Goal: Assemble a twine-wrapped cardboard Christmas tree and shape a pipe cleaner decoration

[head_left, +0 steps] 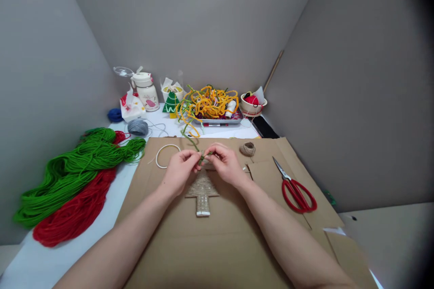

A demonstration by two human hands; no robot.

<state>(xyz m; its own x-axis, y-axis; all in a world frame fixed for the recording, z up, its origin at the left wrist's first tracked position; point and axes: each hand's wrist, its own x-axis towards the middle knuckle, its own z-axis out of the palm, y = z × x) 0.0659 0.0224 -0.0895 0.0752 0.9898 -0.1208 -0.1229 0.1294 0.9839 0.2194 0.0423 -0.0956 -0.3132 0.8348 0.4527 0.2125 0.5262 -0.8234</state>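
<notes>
Both my hands meet over a twine-wrapped tree shape [202, 185] that lies on the cardboard sheet [200, 248]. A green fuzzy yarn strand [190, 139] runs down from the tray pile to my fingers. My left hand [181, 168] is closed, thumb and forefinger pinching the strand near the tree's tip. Against it, my right hand [225, 162] pinches the same green yarn. The tree's top is partly hidden behind my fingers; its trunk, with a white bottom edge, points toward me.
Red-handled scissors [298, 194] lie at right, a twine ball [247, 148] behind them. A white ring [167, 156] rests at left. Green yarn [77, 167] and red yarn [77, 212] hanks cover the left side. A tray [220, 121] of orange yarn stands at the back.
</notes>
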